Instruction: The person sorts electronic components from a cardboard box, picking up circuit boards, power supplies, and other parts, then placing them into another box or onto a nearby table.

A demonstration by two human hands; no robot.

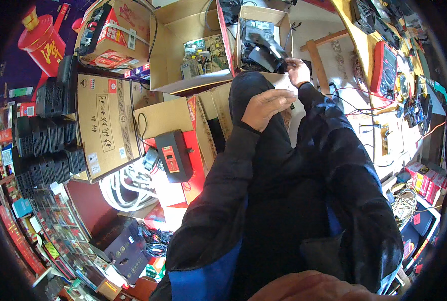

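Note:
My left hand (pixel 267 107) rests flat on my raised knee in dark trousers, fingers together and holding nothing. My right hand (pixel 297 70) reaches past the knee into an open cardboard box (pixel 278 19). Its fingers are closed on a black adapter-like part (pixel 268 56) at the box's front edge. The box holds several dark power bricks and cables. My dark sleeves run up from the lower edge of the picture.
Another open box with green circuit boards (pixel 203 52) stands to the left. A black charger with a red label (pixel 174 155) lies on a red box. Stacked cartons, white cable coils (pixel 128 188) and black adapters fill the left. A workbench with a red multimeter (pixel 386 67) is at right.

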